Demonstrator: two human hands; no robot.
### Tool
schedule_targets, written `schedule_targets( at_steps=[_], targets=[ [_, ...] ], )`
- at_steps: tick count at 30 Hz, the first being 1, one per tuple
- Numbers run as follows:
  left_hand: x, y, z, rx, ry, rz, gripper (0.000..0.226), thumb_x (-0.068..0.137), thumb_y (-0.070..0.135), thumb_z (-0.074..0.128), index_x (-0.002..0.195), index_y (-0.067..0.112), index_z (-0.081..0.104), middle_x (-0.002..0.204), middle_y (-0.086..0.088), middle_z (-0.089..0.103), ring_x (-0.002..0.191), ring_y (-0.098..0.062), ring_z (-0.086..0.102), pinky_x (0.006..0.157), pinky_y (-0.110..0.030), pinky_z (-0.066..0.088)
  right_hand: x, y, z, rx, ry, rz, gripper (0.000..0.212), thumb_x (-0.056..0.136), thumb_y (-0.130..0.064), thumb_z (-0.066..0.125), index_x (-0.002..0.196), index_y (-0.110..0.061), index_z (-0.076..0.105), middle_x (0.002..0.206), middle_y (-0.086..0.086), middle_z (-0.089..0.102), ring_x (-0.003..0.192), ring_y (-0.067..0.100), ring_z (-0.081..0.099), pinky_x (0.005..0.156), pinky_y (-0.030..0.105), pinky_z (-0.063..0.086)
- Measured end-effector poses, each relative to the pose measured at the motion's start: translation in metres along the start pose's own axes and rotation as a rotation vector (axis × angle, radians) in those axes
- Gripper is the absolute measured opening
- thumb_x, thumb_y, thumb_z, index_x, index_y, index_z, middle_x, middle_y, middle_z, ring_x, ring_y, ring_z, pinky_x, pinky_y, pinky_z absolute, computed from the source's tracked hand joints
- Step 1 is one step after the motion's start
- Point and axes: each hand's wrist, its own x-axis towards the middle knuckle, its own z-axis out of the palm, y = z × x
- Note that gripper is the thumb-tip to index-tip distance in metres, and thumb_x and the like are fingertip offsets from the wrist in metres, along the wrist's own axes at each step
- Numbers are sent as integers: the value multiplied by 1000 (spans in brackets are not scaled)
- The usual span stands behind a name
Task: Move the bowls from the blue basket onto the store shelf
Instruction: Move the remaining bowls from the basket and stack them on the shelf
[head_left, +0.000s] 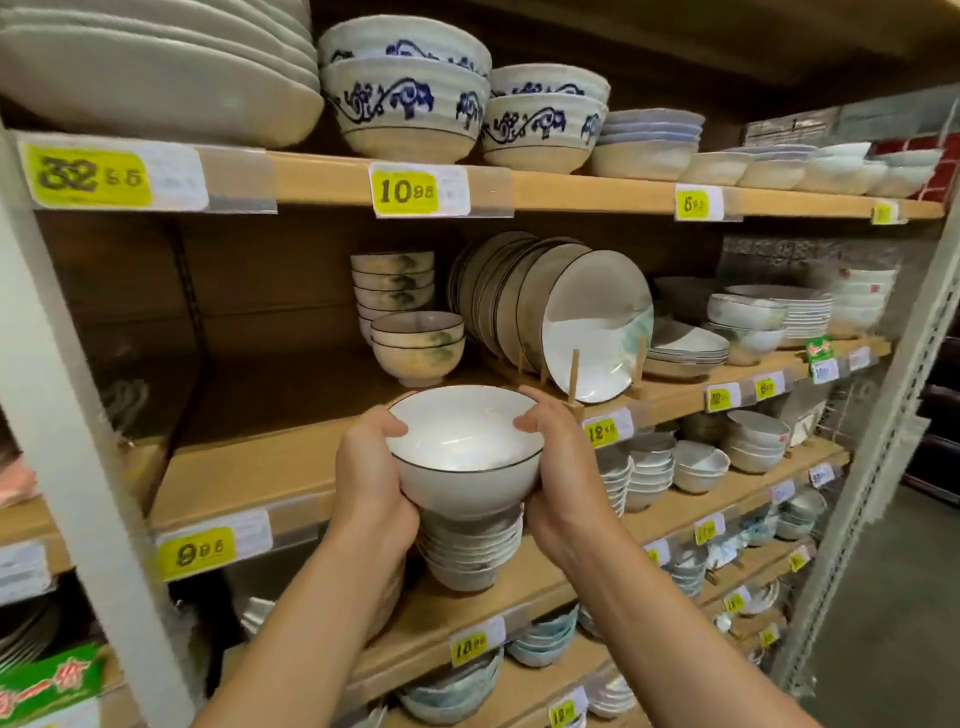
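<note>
Both left hand (370, 470), right hand (561, 467) | fingers (390, 427) gripping white bowl (462, 447) | stack (470, 551) beneath partly hidden, held or shelved unclear

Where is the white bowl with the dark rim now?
The white bowl is at the centre of the head view, held between the left hand and right hand, just below the plate rack.

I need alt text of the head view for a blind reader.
The left hand and right hand hold a white bowl in front of a wooden shelf. Around it stand other bowls and plates.
</note>
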Motion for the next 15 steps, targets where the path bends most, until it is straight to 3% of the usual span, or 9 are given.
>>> schedule_targets(
  at_steps=[3, 5, 8, 10, 15],
  targets=[
    [28, 5, 2, 39, -7, -8, 30, 70, 20, 47, 79, 21, 76, 88, -8, 72, 86, -34, 63, 56, -43, 56, 34, 1, -3, -9, -80, 75, 35, 81, -14, 51, 112, -27, 62, 118, 6, 61, 109, 28, 57, 90, 45, 52],
    [46, 6, 3, 50, -21, -7, 30, 72, 19, 45, 64, 21, 73, 73, -5, 74, 81, -32, 62, 48, -39, 54, 54, 1, -4, 14, -136, 110, 37, 83, -13, 49, 116, -22, 63, 119, 8, 63, 107, 28, 58, 80, 40, 54],
    [70, 3, 7, 76, -26, -21, 30, 71, 13, 42, 58, 14, 69, 62, -4, 72, 69, -31, 69, 50, -35, 55, 83, 4, -2, -27, -193, 174, 41, 82, -13, 49, 119, -21, 63, 118, 7, 63, 105, 28, 59, 71, 34, 54],
    [82, 1, 10, 95, -39, -33, 33, 64, 13, 41, 50, 13, 71, 67, -9, 73, 59, -30, 70, 53, -36, 56, 100, 8, 0, -16, -207, 202, 46, 79, -9, 47, 121, -20, 63, 114, 7, 64, 101, 28, 60, 67, 32, 55],
    [107, -1, 18, 87, 21, 9, 38, 67, 12, 37, 52, 8, 72, 72, -13, 73, 59, -29, 70, 56, -38, 57, 142, 10, 7, 17, -215, 260, 53, 72, 0, 41, 115, -17, 67, 111, 10, 66, 97, 32, 62, 64, 32, 55]
  ],
)
